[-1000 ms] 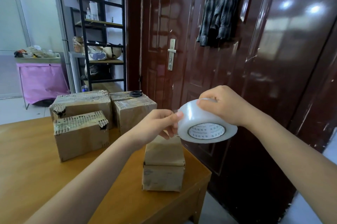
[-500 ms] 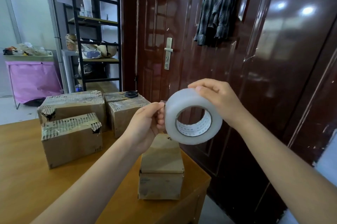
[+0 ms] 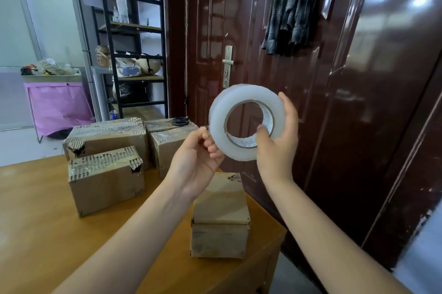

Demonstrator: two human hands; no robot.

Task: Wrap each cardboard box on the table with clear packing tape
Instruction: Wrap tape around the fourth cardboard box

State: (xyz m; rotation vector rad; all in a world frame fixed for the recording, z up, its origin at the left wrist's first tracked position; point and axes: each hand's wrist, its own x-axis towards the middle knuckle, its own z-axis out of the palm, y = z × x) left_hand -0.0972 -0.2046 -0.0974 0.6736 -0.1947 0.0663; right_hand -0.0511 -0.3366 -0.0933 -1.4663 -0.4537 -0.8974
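Tape roll gripped by right hand; left hand pinches its edge.

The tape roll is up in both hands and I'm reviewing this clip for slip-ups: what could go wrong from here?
1. The left hand pinches at the tape roll rim; the clear tape end may be hard to find or could tear.
2. The small box stands near the table corner, unheld; pulling tape could tip it off.
3. The scissors lie on a far box.

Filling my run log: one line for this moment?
stage: finding tape end | right hand: holds tape roll | left hand: pinches roll edge | nearest box: untaped
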